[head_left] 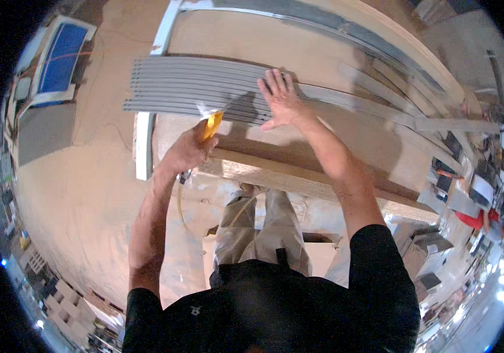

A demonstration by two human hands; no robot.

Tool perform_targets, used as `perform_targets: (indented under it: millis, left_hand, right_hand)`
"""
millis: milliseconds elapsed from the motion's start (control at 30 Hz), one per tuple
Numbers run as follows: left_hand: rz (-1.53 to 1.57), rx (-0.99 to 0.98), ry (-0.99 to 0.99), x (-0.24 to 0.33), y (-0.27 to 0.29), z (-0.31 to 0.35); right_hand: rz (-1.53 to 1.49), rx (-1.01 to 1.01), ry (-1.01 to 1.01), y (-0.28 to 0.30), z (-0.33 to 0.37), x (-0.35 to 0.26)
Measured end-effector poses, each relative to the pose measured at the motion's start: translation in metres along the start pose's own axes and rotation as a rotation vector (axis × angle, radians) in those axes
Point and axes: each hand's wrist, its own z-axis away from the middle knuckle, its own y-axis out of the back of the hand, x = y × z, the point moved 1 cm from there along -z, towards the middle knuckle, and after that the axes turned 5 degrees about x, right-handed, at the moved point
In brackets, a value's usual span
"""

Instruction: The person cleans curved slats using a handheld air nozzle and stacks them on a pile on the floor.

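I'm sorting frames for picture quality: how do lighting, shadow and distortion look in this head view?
Head view: strong fisheye, so the grey strips bow and the corners go black; warm, fairly even light; the right hand and left hand throw soft shadows on the board; small glare spots at the lower rim; edges look soft.

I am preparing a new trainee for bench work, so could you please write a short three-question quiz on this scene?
1. True or false: the right hand lies flat, fingers spread, on the grey strips.
2. What does the left hand grip?
A. a yellow-handled tool
B. a red cup
C. nothing
3. Fill in: the strips lie side by side on a ______ board.

Key
1. True.
2. A; a thin hose seems to hang below that hand.
3. Tan; the strips run across it from the left end.
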Motion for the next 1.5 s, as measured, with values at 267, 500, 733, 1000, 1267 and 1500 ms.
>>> perform_targets:
  millis: [267,500,733,1000,1267,1500]
  left_hand:
    - [-2.068,0.5,-0.829,-0.033,-0.144,-0.004]
    - [-0.893,0.005,-0.514,0.082,-0.205,-0.011]
    - [-0.822,-0.036,-0.541,0.127,-0.295,-0.108]
    - [-0.616,-0.092,-0.661,0.02,-0.103,-0.051]
    - [-0.982,0.308,-0.688,-0.092,0.084,-0.104]
    - [-1.181,0.388,-0.791,-0.114,0.08,-0.114]
  right_hand:
    - [-0.049,0.069,0.187,0.015,-0.016,0.002]
    - [0.146,0.068,-0.089,0.038,0.084,0.104]
    - [-0.759,0.375,-0.582,0.021,0.137,0.086]
    - [-1.127,0.347,-0.677,-0.045,0.065,0.005]
    - [-0.928,0.555,-0.759,-0.064,0.015,-0.077]
    - [-0.894,0.535,-0.834,-0.06,0.012,-0.088]
